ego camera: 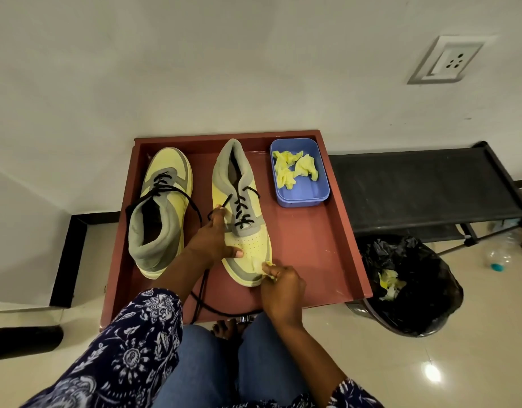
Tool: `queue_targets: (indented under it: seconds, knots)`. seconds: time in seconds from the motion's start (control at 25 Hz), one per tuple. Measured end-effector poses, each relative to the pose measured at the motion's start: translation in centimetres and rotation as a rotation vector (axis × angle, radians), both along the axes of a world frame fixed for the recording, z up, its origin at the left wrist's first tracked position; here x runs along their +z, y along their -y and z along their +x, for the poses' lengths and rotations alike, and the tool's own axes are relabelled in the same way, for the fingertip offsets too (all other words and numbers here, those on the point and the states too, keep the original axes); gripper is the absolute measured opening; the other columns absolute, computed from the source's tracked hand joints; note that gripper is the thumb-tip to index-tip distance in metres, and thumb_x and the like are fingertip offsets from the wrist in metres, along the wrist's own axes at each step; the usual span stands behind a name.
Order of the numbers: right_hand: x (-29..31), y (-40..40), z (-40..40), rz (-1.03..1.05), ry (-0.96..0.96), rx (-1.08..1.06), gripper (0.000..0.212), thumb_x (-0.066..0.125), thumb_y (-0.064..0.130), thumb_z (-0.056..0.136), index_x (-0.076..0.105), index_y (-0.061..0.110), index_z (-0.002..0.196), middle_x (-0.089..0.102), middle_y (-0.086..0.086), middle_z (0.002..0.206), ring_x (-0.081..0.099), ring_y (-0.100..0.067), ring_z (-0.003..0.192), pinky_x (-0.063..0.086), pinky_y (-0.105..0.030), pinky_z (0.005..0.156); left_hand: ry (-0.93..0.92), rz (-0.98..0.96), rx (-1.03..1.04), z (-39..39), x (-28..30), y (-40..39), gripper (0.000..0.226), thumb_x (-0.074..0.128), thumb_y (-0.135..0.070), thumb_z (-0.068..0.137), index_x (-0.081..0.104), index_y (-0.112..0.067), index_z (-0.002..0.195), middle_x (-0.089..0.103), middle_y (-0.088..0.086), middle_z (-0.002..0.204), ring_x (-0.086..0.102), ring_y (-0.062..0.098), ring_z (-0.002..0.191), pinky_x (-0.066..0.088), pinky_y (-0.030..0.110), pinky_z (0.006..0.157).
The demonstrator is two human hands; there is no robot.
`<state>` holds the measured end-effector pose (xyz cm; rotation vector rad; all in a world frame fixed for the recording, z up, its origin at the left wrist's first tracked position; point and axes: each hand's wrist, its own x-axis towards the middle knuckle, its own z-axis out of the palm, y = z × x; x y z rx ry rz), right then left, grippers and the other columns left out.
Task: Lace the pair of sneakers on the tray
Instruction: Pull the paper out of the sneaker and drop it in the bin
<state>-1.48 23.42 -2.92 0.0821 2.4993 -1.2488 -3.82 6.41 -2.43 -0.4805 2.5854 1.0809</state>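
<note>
Two yellow and grey sneakers with black laces lie on a reddish-brown tray (pixel 312 260). The left sneaker (pixel 162 213) points away from me; its lace ends trail loose over the tray. The right sneaker (pixel 243 213) points toward me. My left hand (pixel 214 237) grips the right sneaker's side, thumb across the toe box, fingers near the lace (pixel 242 210). My right hand (pixel 278 282) pinches a small yellow cloth piece (pixel 268 265) against the toe of that sneaker.
A blue plastic box (pixel 299 195) holding crumpled yellow cloth pieces stands at the tray's far right corner. A black-lined bin (pixel 409 287) with yellow scraps sits right of the tray. A black low rack (pixel 424 187) stands behind the bin. A white wall rises behind the tray.
</note>
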Motion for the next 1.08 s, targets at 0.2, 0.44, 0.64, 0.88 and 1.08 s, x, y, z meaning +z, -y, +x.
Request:
queue_targets:
  seconds: [0.2,0.44,0.64,0.88,1.08]
  knots:
    - [0.4,-0.6,-1.4,-0.011,0.100,-0.002,0.026,0.056,0.001,0.086,0.066,0.004,0.110,0.068,-0.009,0.111,0.058,-0.011,0.088,0.036,-0.004,0.071,0.025,0.027,0.016,0.0,0.5,-0.3,0.100,0.078,-0.019,0.072,0.009,-0.008,0.142,0.037,0.012,0.145,0.035,0.028,0.133,0.031,0.026,0.100]
    - [0.4,-0.2,-0.9,0.018,0.040,0.104,0.027,0.055,-0.001,0.086,0.065,0.002,0.111,0.067,-0.009,0.114,0.061,-0.015,0.104,0.032,0.001,0.074,-0.010,0.196,0.158,-0.1,1.3,-1.7,0.087,0.075,-0.016,0.075,0.019,-0.009,0.140,0.043,0.003,0.134,0.041,0.021,0.127,0.033,0.021,0.088]
    - [0.1,0.9,-0.2,-0.035,0.061,0.196,0.023,0.058,0.005,0.086,0.070,0.009,0.106,0.070,-0.007,0.109,0.064,-0.018,0.101,0.049,-0.021,0.090,-0.289,-0.105,0.426,-0.9,0.5,-4.6,0.061,0.073,-0.033,0.075,0.049,0.001,0.120,0.054,0.019,0.121,0.049,0.033,0.114,0.039,0.030,0.088]
    - [-0.5,0.9,-1.3,-0.202,0.249,-0.098,0.016,0.068,0.007,0.079,0.072,0.013,0.093,0.071,-0.001,0.094,0.064,-0.015,0.087,0.053,-0.030,0.086,-0.211,-0.208,0.421,-0.8,0.5,-4.0,0.056,0.065,-0.040,0.081,0.049,-0.007,0.123,0.054,0.020,0.122,0.052,0.036,0.110,0.044,0.036,0.085]
    - [-0.9,2.2,-1.5,-0.221,0.318,-0.173,0.014,0.065,0.008,0.078,0.072,0.020,0.077,0.071,-0.004,0.085,0.066,-0.020,0.080,0.056,-0.036,0.082,-0.210,-0.154,0.440,0.3,0.7,-3.4,0.051,0.066,-0.035,0.081,0.048,-0.011,0.122,0.056,0.015,0.122,0.051,0.031,0.112,0.041,0.032,0.083]
